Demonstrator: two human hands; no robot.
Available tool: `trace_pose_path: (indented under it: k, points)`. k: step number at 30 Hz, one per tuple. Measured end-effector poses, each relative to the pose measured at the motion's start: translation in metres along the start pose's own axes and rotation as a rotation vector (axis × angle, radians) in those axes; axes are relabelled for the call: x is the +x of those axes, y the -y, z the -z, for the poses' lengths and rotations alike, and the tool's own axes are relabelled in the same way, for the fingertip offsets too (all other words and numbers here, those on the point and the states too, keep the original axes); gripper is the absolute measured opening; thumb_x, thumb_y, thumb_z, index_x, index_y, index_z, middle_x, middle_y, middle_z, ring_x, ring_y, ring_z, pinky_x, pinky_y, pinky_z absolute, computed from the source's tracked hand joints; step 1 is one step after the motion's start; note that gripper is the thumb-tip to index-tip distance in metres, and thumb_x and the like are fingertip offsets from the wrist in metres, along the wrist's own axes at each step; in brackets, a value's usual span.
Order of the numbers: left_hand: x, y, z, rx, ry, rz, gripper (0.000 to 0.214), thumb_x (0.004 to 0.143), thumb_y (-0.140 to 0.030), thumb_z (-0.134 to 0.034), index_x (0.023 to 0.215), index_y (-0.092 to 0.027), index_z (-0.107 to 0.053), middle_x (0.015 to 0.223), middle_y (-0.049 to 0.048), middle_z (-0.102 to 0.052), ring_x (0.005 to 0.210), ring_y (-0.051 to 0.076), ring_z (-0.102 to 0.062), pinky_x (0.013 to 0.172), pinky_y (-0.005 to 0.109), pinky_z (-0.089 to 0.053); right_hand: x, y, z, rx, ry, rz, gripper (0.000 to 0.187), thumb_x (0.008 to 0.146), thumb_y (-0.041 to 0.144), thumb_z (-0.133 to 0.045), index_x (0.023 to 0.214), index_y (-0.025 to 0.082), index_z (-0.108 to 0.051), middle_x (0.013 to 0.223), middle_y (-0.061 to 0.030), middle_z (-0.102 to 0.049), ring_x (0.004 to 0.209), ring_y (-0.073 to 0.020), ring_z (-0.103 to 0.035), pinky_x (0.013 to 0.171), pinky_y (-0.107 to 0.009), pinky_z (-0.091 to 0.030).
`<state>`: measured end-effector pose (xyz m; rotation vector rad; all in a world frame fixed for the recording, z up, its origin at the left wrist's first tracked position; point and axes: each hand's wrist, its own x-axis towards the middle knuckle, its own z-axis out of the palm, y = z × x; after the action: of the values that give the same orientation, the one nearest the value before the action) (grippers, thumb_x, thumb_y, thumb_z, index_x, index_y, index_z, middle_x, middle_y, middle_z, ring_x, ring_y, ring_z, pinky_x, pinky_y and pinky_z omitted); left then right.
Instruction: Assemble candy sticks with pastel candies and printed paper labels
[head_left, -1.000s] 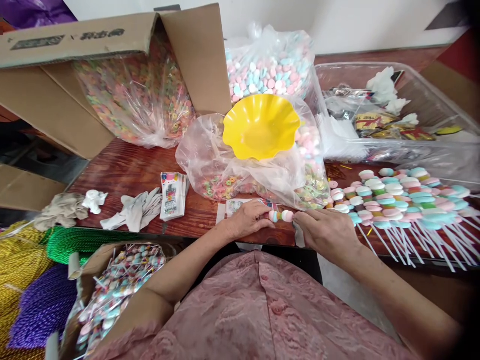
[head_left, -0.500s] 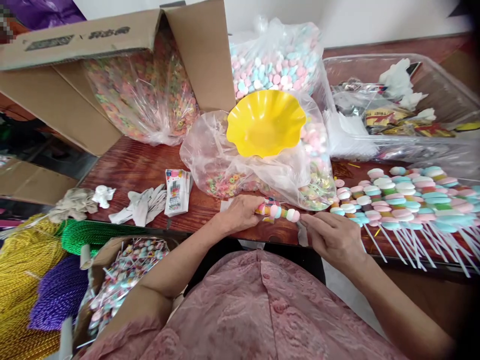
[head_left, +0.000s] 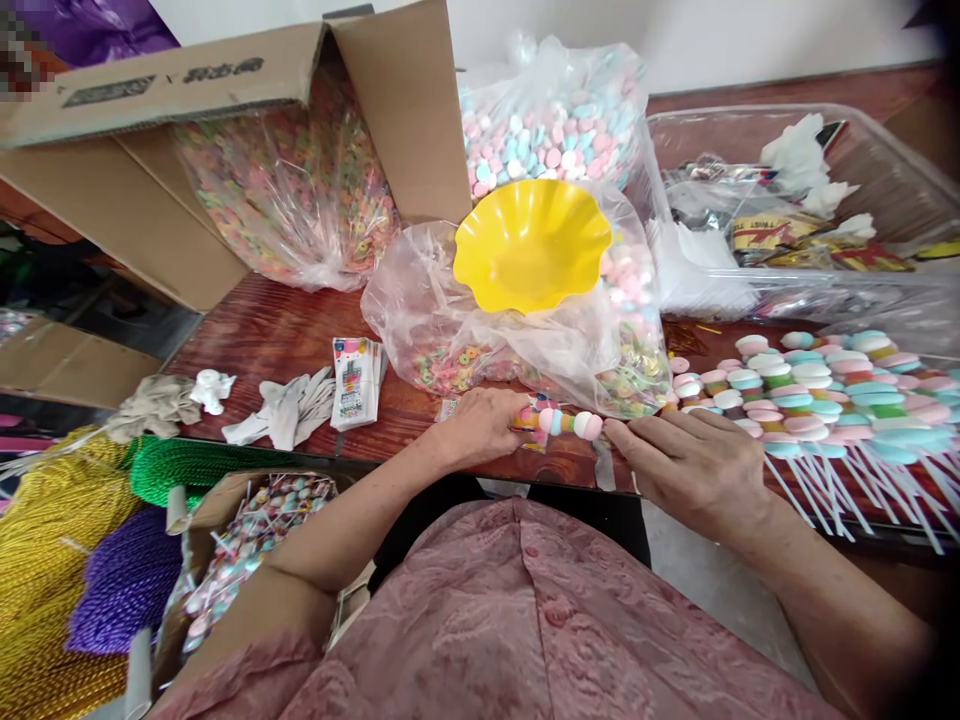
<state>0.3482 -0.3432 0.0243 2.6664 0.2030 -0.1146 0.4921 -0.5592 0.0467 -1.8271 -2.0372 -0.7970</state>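
My left hand [head_left: 480, 425] is closed around one end of a candy skewer [head_left: 566, 422] with pink, blue and white sweets on it, just above the front edge of the wooden table [head_left: 277, 330]. My right hand [head_left: 694, 465] pinches the skewer's other end, fingers together at the last pink sweet. A small printed wrapper [head_left: 450, 408] lies under my left hand. Right of my right hand lies a pile of finished candy skewers [head_left: 817, 395] with white sticks pointing toward me.
A yellow scalloped bowl [head_left: 531, 245] sits on clear bags of ring candy [head_left: 450, 365]. Behind are a bag of pastel sweets [head_left: 551, 135], a cardboard box [head_left: 225, 100], and a clear tub [head_left: 795, 210]. Printed wrappers [head_left: 354, 380] and white gloves [head_left: 281, 410] lie left. A box of lollipops [head_left: 247, 545] stands below.
The skewer has come a little away from the table between my hands, and my right hand has slid along to its right end. The view has shifted slightly.
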Motion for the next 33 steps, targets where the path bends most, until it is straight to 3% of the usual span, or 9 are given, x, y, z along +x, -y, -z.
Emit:
trace_pose_path:
  k: [5, 10, 14, 18, 26, 30, 33]
  points:
    - [0.004, -0.002, 0.002, -0.11, 0.042, -0.031, 0.021, 0.084, -0.035, -0.066, 0.096, -0.018, -0.066, 0.092, 0.0036, -0.071, 0.084, 0.018, -0.065, 0.073, 0.026, -0.044, 0.004, 0.005, -0.004, 0.066, 0.048, -0.029, 0.018, 0.086, 0.007, -0.049, 0.089, 0.016, -0.064, 0.067, -0.001, -0.061, 0.06, -0.0139, -0.05, 0.059, -0.03, -0.029]
    - [0.006, -0.006, -0.002, -0.017, 0.039, 0.0, 0.022, 0.083, -0.034, -0.065, 0.097, -0.016, -0.065, 0.094, 0.0065, -0.071, 0.085, 0.021, -0.065, 0.073, 0.029, -0.045, 0.008, 0.011, -0.01, 0.167, 0.226, -0.184, 0.023, 0.09, 0.011, -0.045, 0.075, 0.018, -0.061, 0.059, 0.0002, -0.059, 0.051, -0.0117, -0.048, 0.053, -0.03, -0.019]
    - [0.006, -0.011, -0.005, 0.096, 0.023, 0.046, 0.02, 0.083, -0.029, -0.061, 0.098, -0.016, -0.065, 0.096, 0.0091, -0.071, 0.088, 0.024, -0.066, 0.074, 0.031, -0.046, 0.009, 0.01, -0.011, 0.252, 0.321, -0.259, 0.029, 0.096, 0.021, -0.042, 0.077, 0.018, -0.063, 0.056, 0.0003, -0.06, 0.047, -0.0117, -0.047, 0.053, -0.03, -0.016]
    - [0.006, -0.014, -0.008, 0.132, 0.0, 0.033, 0.02, 0.085, -0.03, -0.058, 0.099, -0.016, -0.063, 0.098, 0.0102, -0.071, 0.09, 0.025, -0.066, 0.076, 0.032, -0.047, 0.011, 0.01, -0.01, 0.285, 0.29, -0.297, 0.029, 0.098, 0.023, -0.042, 0.08, 0.018, -0.064, 0.055, 0.0008, -0.06, 0.049, -0.0119, -0.049, 0.054, -0.029, -0.018]
    - [0.006, -0.014, -0.01, 0.024, -0.016, 0.006, 0.021, 0.084, -0.032, -0.06, 0.097, -0.016, -0.065, 0.093, 0.0085, -0.071, 0.086, 0.022, -0.066, 0.076, 0.031, -0.048, 0.016, 0.018, -0.019, 0.137, 0.188, -0.168, 0.019, 0.082, 0.006, -0.046, 0.075, 0.018, -0.059, 0.064, -0.0015, -0.058, 0.057, -0.0129, -0.047, 0.058, -0.03, -0.022]
    - [-0.001, -0.008, -0.004, -0.117, -0.016, 0.029, 0.035, 0.078, -0.027, -0.066, 0.112, -0.018, -0.062, 0.102, 0.0071, -0.07, 0.095, 0.023, -0.064, 0.083, 0.032, -0.048, 0.012, 0.008, -0.022, 0.057, 0.111, -0.116, 0.018, 0.084, 0.007, -0.049, 0.082, 0.019, -0.062, 0.066, -0.0005, -0.06, 0.063, -0.0144, -0.05, 0.062, -0.03, -0.028]
    - [-0.004, -0.005, 0.0, -0.32, 0.075, -0.007, 0.042, 0.072, -0.023, -0.07, 0.113, -0.02, -0.062, 0.103, 0.0035, -0.068, 0.095, 0.021, -0.062, 0.084, 0.031, -0.047, 0.01, 0.003, -0.021, 0.033, 0.016, -0.058, 0.017, 0.086, 0.008, -0.051, 0.091, 0.02, -0.063, 0.07, -0.0002, -0.064, 0.067, -0.015, -0.052, 0.063, -0.031, -0.03]
